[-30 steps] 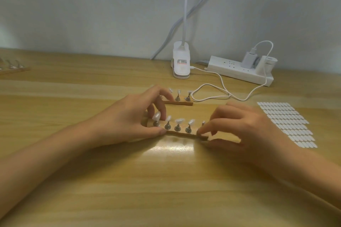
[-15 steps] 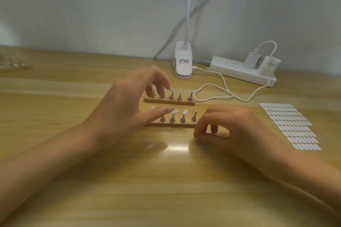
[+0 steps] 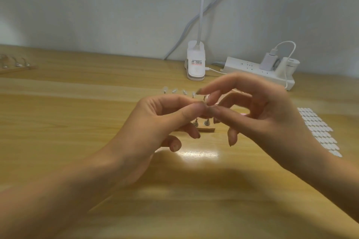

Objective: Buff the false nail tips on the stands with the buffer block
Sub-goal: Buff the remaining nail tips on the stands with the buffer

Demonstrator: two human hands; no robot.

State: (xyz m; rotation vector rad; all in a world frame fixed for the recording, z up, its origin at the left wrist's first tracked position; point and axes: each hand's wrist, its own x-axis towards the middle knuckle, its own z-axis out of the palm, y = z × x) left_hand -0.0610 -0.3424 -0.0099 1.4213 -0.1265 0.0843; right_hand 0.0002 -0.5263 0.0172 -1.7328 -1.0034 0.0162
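Pinch on a small blurred piece (image 3: pixel 205 100) — left hand (image 3: pixel 155 122) and right hand (image 3: pixel 268 118) raised, fingertips meeting.

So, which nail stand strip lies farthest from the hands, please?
The far-left strip; the near strip and back strip lie by the left hand and right hand.

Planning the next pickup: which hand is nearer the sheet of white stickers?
Right. The right hand is raised beside the sheet of white stickers, on its left; the left hand is farther left, past the right one, their fingertips nearly meeting.
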